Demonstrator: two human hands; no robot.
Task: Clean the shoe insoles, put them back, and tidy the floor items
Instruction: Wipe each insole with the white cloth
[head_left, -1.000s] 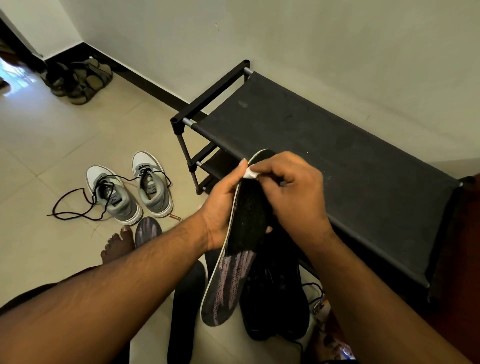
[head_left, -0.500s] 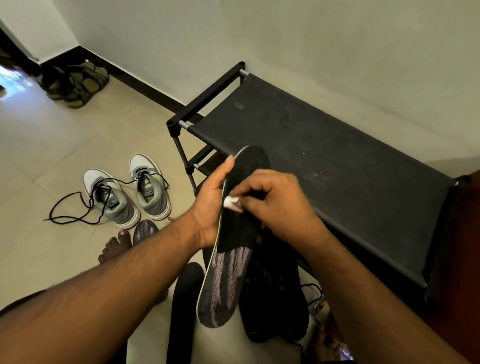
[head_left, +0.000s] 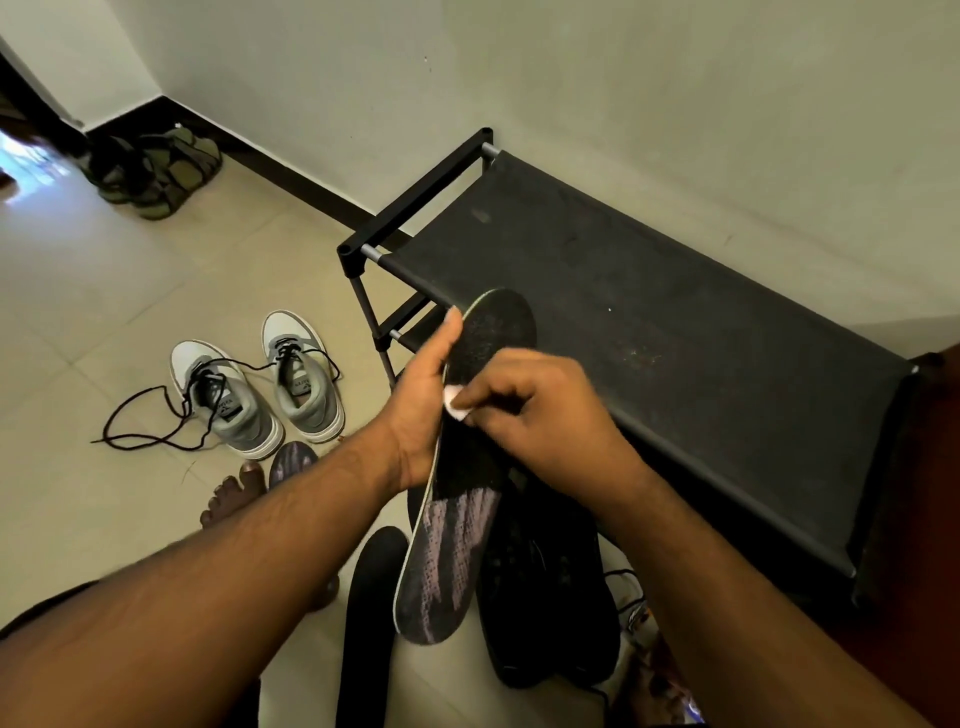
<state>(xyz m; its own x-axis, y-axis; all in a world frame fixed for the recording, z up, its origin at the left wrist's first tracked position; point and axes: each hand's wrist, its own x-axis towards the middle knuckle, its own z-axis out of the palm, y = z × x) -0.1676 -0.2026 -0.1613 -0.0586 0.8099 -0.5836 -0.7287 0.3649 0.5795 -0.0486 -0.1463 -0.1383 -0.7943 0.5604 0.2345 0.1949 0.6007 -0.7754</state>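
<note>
The right hand (head_left: 540, 410) pinches a small white wipe (head_left: 458, 406) against the dark insole (head_left: 467, 467), which the left hand (head_left: 423, 410) grips along its edge, held upright just in front of the black shoe rack (head_left: 675, 332). To clean well, the left hand should probably brace the insole firmly while the wipe makes long, even strokes toward the heel. Compared with a second ago, the wipe has slid down from the toe tip to mid-insole.

Tiled floor (head_left: 130, 291): grey sneakers (head_left: 260, 384), black shoes (head_left: 550, 587), shoe rack (head_left: 649, 332).
</note>
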